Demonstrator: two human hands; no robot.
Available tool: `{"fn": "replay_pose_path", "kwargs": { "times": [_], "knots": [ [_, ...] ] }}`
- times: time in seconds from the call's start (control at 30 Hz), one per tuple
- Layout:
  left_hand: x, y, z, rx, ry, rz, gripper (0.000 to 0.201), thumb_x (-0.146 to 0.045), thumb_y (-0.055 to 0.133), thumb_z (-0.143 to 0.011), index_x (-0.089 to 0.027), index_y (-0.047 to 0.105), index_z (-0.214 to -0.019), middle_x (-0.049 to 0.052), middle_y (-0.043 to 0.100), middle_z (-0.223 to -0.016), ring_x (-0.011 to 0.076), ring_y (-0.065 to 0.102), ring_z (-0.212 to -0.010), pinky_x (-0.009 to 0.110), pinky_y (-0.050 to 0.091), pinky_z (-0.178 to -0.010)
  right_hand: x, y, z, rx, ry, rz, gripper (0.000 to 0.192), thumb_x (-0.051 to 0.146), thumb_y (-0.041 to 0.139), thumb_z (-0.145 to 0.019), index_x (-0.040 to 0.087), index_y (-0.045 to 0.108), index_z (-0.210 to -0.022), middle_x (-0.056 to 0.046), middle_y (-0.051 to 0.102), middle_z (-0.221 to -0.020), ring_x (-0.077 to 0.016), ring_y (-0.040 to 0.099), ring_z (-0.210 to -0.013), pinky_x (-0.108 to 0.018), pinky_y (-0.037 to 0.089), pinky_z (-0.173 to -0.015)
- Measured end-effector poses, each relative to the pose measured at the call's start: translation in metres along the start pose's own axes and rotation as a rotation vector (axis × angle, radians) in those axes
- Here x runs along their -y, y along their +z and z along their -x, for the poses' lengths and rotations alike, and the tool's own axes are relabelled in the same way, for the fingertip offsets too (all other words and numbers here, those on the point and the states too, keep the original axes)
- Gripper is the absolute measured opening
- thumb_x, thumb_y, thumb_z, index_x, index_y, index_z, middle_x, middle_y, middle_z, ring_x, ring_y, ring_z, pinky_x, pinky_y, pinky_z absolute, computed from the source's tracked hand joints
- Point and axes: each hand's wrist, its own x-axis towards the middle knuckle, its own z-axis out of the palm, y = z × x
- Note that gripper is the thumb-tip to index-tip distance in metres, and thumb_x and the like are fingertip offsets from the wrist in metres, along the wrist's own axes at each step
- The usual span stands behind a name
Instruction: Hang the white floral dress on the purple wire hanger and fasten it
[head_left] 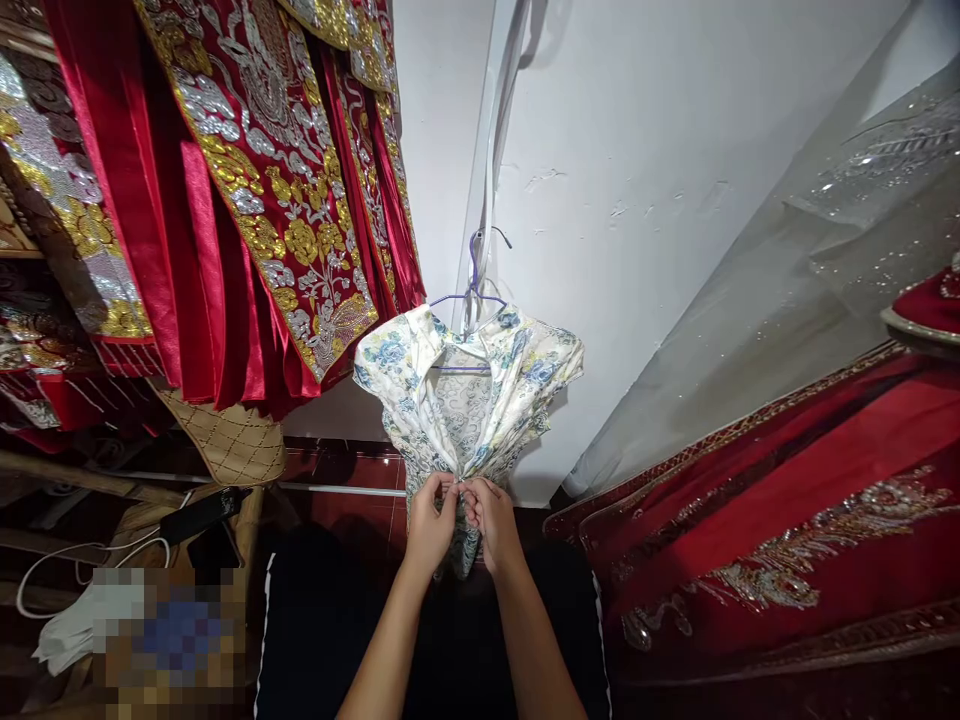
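A floral dress (517,375) in white, blue and yellow hangs in front of me on a purple hanger (474,262). Its collar is spread and the front gapes in a V. Where the two front edges meet, my left hand (431,515) pinches the fabric from the left. My right hand (489,510) pinches the other edge, its fingertips against those of the left. Any button or fastener between the fingertips is too small to make out. Below the hands, the lower part of the dress falls between my arms, partly hidden.
Red garments with gold and silver embroidery (300,230) hang at the left. A sheer sparkling white gown (720,330) and a red embroidered garment (787,540) fill the right. A wooden rack (251,520) at lower left bears a black power bank (199,515) and a white cable (45,570).
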Motion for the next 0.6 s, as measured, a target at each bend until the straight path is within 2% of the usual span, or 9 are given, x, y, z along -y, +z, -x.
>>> {"fn": "replay_pose_path", "kwargs": {
  "times": [0.17, 0.33, 0.47, 0.6],
  "knots": [
    [-0.003, 0.01, 0.001, -0.031, 0.001, -0.065, 0.018, -0.034, 0.051, -0.094, -0.02, 0.062, -0.092, 0.005, 0.067, -0.085, 0.0214, 0.064, -0.081, 0.031, 0.048, -0.074, 0.01, 0.002, 0.005, 0.002, -0.005, -0.028, 0.019, 0.031, 0.07, -0.068, 0.017, 0.057, -0.065, 0.011, 0.029, -0.048, -0.003, 0.019, -0.04, -0.019, 0.013, -0.038],
    [0.003, 0.014, 0.004, -0.01, 0.008, -0.149, 0.02, -0.035, 0.048, -0.095, -0.02, 0.06, -0.09, 0.005, 0.066, -0.085, 0.0206, 0.063, -0.079, 0.029, 0.046, -0.071, 0.023, 0.0, 0.004, 0.007, -0.072, -0.084, 0.024, 0.035, 0.076, -0.066, 0.017, 0.061, -0.071, 0.011, 0.029, -0.047, -0.0038, 0.02, -0.04, -0.021, 0.014, -0.038],
    [0.007, 0.012, 0.004, -0.015, 0.031, -0.234, 0.018, -0.034, 0.046, -0.096, -0.021, 0.055, -0.087, 0.003, 0.061, -0.079, 0.0195, 0.059, -0.072, 0.027, 0.042, -0.067, 0.049, 0.013, -0.004, 0.01, -0.147, -0.074, 0.021, 0.034, 0.076, -0.068, 0.017, 0.063, -0.071, 0.01, 0.026, -0.048, -0.0052, 0.019, -0.043, -0.023, 0.013, -0.04],
    [0.006, 0.01, 0.003, 0.0, 0.05, -0.252, 0.018, -0.033, 0.045, -0.095, -0.022, 0.053, -0.083, 0.001, 0.056, -0.072, 0.0186, 0.053, -0.066, 0.027, 0.038, -0.064, 0.089, 0.036, -0.017, -0.023, -0.278, -0.116, 0.021, 0.035, 0.075, -0.07, 0.017, 0.066, -0.078, 0.01, 0.029, -0.05, -0.0062, 0.022, -0.044, -0.024, 0.015, -0.04]
  ]
}}
